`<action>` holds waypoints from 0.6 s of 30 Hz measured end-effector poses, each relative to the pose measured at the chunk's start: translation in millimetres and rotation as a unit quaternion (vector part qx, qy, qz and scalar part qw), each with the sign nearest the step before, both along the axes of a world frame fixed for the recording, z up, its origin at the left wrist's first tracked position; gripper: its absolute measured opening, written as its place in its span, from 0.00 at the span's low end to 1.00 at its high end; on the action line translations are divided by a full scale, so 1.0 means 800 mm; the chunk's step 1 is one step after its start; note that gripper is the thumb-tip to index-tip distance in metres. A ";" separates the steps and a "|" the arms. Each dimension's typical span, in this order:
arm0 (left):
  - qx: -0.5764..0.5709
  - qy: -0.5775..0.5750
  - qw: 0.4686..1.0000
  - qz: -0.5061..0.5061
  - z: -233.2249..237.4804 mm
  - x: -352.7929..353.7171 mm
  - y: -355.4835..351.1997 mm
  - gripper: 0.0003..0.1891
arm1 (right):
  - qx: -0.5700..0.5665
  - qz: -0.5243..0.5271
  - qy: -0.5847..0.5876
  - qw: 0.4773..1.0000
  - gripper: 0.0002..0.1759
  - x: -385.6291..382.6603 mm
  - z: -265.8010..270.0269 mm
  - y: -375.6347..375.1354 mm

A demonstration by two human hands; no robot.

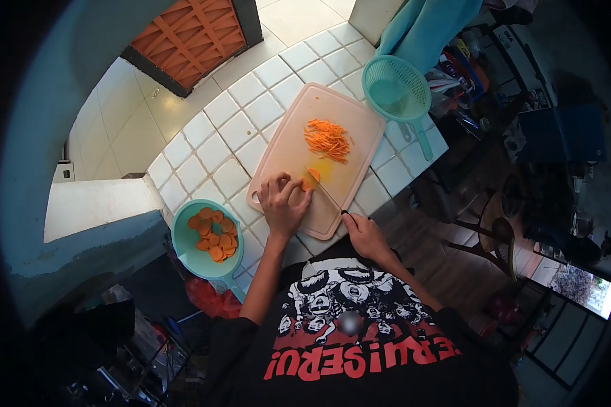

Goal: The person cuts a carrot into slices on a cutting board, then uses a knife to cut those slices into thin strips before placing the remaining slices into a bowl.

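Note:
My left hand rests on the pink cutting board, its bent fingertips closed down on a few orange carrot slices. My right hand is wrapped round the dark handle of a knife. The blade slants up and left across the board, its front end at the carrot slices beside my left fingers. Farther up the board lies a pile of thin carrot strips. Yellowish-orange stains mark the board between the pile and the knife.
Left of the board, a turquoise handled colander holds several round carrot slices. Another turquoise colander sits at the upper right on the white tiled counter. A wooden chair stands on the floor to the right.

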State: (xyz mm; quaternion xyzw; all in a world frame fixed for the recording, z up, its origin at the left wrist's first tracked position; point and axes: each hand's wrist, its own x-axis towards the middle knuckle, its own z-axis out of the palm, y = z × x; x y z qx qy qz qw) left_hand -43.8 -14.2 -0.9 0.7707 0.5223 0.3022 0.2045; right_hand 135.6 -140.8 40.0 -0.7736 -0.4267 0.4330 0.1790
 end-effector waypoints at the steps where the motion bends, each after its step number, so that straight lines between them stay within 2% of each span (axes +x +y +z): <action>1: -0.002 0.000 1.000 0.000 0.000 0.001 0.000 0.13 | 0.006 -0.001 0.004 1.000 0.26 -0.001 0.003 0.001; 5: -0.012 0.008 1.000 0.000 0.008 0.000 -0.001 0.15 | -0.002 -0.010 0.019 1.000 0.27 -0.004 0.009 0.004; 10: -0.010 0.007 1.000 0.016 0.016 0.012 0.014 0.19 | 0.056 -0.092 0.024 0.994 0.26 0.013 0.000 0.003; 13: -0.017 0.035 0.999 -0.023 0.025 0.025 0.028 0.20 | 0.091 -0.105 0.028 0.990 0.25 0.018 -0.001 0.003; 16: -0.025 0.048 0.998 -0.012 0.015 0.032 0.038 0.19 | 0.086 -0.106 0.050 0.989 0.25 0.018 -0.001 0.004; 18: 0.005 0.053 0.998 0.031 0.006 0.029 0.046 0.19 | 0.065 -0.098 0.046 0.992 0.24 0.021 -0.002 -0.001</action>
